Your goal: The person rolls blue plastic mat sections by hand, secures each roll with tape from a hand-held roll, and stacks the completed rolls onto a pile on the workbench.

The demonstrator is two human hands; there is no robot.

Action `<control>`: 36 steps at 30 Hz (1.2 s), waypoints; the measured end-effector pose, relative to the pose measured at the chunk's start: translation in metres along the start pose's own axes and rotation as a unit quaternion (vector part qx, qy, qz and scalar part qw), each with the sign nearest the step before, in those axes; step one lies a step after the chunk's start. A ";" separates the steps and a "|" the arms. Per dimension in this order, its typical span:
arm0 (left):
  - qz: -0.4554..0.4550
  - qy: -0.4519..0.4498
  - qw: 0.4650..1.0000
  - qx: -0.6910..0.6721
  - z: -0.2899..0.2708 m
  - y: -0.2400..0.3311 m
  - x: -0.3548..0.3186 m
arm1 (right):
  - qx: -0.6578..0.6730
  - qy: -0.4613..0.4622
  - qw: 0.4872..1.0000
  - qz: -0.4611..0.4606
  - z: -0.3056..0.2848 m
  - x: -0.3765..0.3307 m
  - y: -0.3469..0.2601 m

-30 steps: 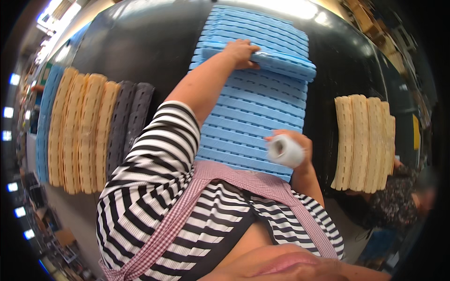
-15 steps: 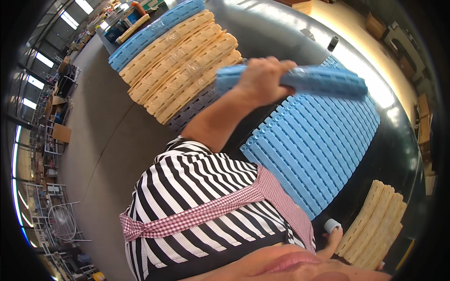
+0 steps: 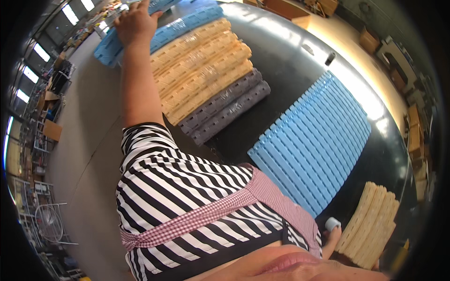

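Observation:
At the upper left, my left hand [image 3: 137, 23] is on a blue rolled-up slatted mat [image 3: 161, 4], fingers bent over it and thumb along its near side. That roll is partly cut off by the frame's upper edge. Just nearer lies another blue roll [image 3: 187, 24], beside several cream rolls [image 3: 201, 58] and two dark grey rolls [image 3: 229, 110]. Low at the right, my right hand [image 3: 333, 236] grips a roll of white tape [image 3: 332, 224]; part of this hand is hidden. Blue slatted pieces [image 3: 311, 143] lie in a long row on the dark table to the right.
Several cream slatted pieces [image 3: 368, 227] lie on the table [image 3: 375, 173] by my right hand. A small dark cylinder [image 3: 330, 58] stands near the far edge. Concrete floor [image 3: 93, 136] runs along the left, with a metal-framed item [image 3: 49, 222] and shelving beyond.
My left hand has carried the blue rolled mat from above the blue row, leftward and away, to the far end of the stacked rolls. The right hand keeps the tape roll in nearly the same place.

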State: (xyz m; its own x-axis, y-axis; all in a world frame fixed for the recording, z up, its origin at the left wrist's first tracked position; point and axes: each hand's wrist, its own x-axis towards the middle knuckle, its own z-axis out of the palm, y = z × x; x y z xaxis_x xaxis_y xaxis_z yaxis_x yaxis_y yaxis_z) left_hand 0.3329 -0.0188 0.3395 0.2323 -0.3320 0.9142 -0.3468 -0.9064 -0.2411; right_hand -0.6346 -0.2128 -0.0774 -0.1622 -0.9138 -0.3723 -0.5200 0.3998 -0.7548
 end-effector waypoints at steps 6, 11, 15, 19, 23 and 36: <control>0.046 -0.142 0.951 -0.272 -0.086 0.075 -0.110 | -0.017 0.041 0.999 0.019 0.004 -0.036 -0.016; 0.047 -0.405 0.763 -0.501 -0.129 0.129 -0.234 | -0.016 0.046 0.998 0.031 0.015 -0.049 -0.047; 0.097 -0.556 0.727 -0.392 -0.123 0.177 -0.314 | 0.037 0.045 0.991 0.119 0.017 -0.053 -0.056; 0.074 -0.512 0.771 -0.371 -0.111 0.199 -0.332 | -0.374 0.232 0.897 -0.044 0.028 -0.034 -0.077; 0.019 -0.509 0.795 -0.330 -0.107 0.216 -0.322 | -0.111 0.187 0.918 -0.332 0.108 -0.052 -0.180; 0.156 -0.369 0.849 -0.344 -0.151 0.167 -0.396 | -0.029 -0.446 0.892 -0.063 0.474 -0.121 -0.410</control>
State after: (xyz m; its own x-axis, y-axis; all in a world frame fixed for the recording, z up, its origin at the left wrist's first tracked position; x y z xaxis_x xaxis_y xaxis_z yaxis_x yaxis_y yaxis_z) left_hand 0.0463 0.0010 -0.0132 0.4506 -0.8307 0.3270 -0.8855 -0.4625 0.0454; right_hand -0.0044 -0.2329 0.0212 0.6188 -0.5203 -0.5886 -0.5344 0.2703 -0.8008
